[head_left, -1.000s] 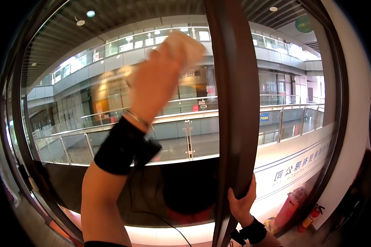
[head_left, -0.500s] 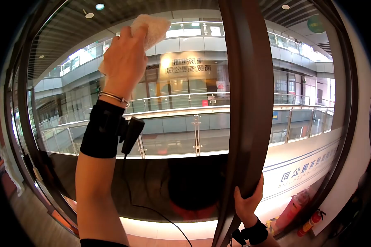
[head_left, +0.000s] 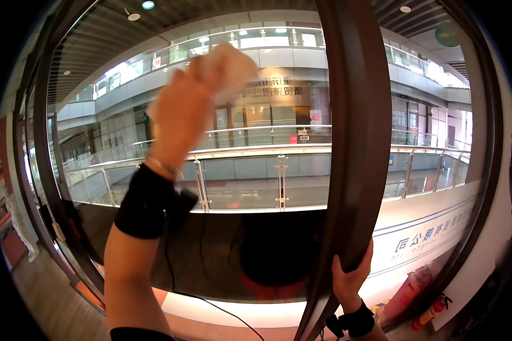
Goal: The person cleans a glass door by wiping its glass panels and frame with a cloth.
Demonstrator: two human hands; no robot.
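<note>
My left hand [head_left: 182, 111], smeared by motion, is raised against the large glass pane [head_left: 250, 184]. It is closed on a pale, fluffy cloth [head_left: 233, 68], which shows past the fingertips at the upper right. Around the wrist are a bracelet and a black band with a small device and a cable. Lower right, my right hand [head_left: 350, 281] grips the edge of the dark upright door frame [head_left: 358, 142]. Its thumb lies on the near side, and its other fingers go partly out of sight behind the edge.
A red fire extinguisher [head_left: 430, 312] stands on the floor at the lower right, near the white wall. Beyond the glass runs a railing [head_left: 256, 151]. A thin black cable [head_left: 210, 304] trails from the left wrist across the lower view.
My left hand and the cloth have moved down and slightly right over the glass. My right hand keeps its grip on the frame. The whole view has shifted a little.
</note>
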